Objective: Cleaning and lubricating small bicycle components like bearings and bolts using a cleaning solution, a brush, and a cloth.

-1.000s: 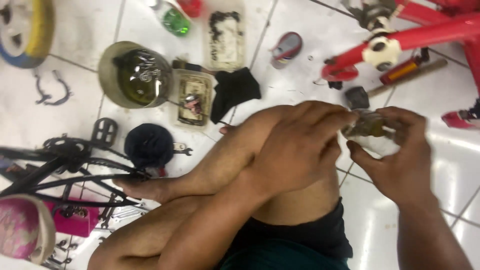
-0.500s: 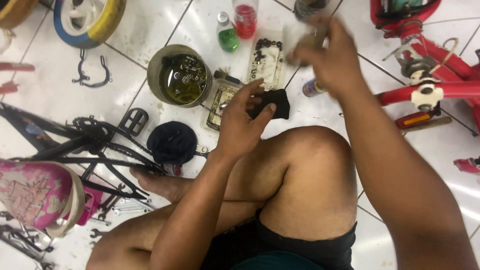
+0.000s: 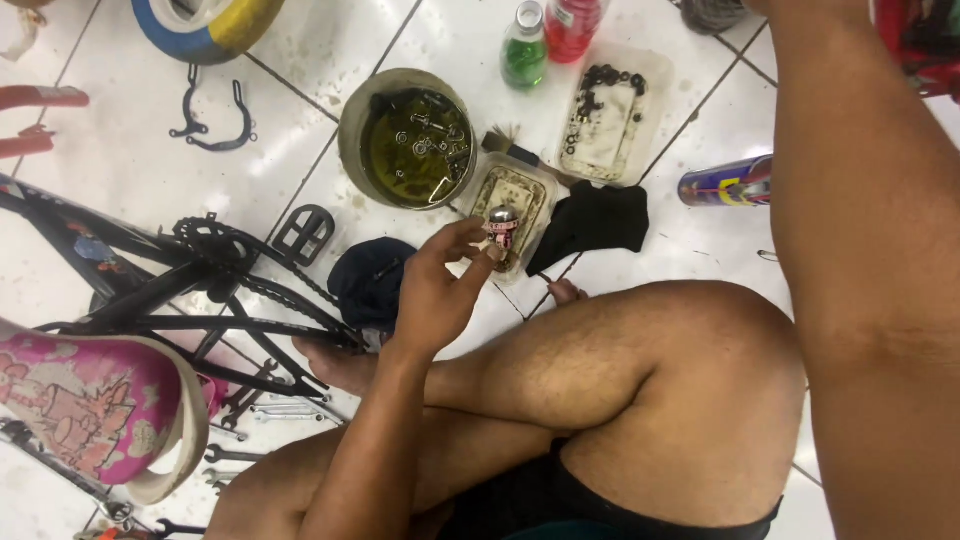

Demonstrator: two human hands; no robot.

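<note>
1. Left hand point(image 3: 435, 290) pinches a small silver and pink part point(image 3: 501, 226) between thumb and fingertips, holding it above a shallow plastic tray point(image 3: 515, 190) on the white tiled floor point(image 3: 120, 170).
2. Only the forearm of the right arm point(image 3: 870, 200) shows; it reaches up past the top edge, so the right hand's state cannot be told.
3. Just beyond the tray stands a round tin of dark oily liquid with metal parts point(image 3: 412, 140); a brush point(image 3: 515, 150) lies between tin and tray.
4. A black cloth point(image 3: 595, 220) lies beside the tray, and a spray can point(image 3: 725, 183) lies further right.
5. A black bicycle frame with chain point(image 3: 200, 270) lies at left, near a pink seat point(image 3: 90, 400).
</note>
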